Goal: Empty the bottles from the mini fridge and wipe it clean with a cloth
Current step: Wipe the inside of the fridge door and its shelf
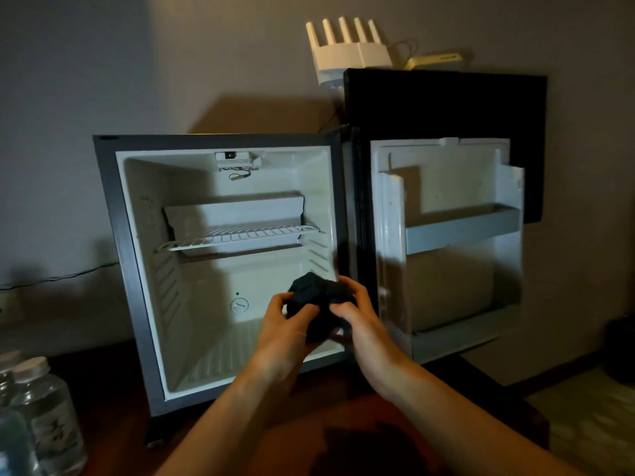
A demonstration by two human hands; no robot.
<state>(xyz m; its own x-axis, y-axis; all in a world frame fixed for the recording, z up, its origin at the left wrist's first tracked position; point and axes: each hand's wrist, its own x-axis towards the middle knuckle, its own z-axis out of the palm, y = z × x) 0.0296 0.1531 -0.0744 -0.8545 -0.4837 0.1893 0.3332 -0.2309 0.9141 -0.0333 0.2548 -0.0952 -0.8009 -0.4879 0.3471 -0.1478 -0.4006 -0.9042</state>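
Both hands, left hand [287, 322] and right hand [357, 317], clutch the bunched dark cloth [318, 305]; soft, light, best gripped as a wad.

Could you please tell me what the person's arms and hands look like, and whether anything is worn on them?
Both forearms are bare up to the frame's edge: no sleeves show. The left hand and right hand wear no gloves, and I see no rings, watch or bracelet in this dim light.

Behind the hands [323, 324] stands the open grey-framed mini fridge [137, 269], its door [446, 235] to their right; clear plastic bottles [41, 413] sit far left on the dark wooden worktop [113, 389].
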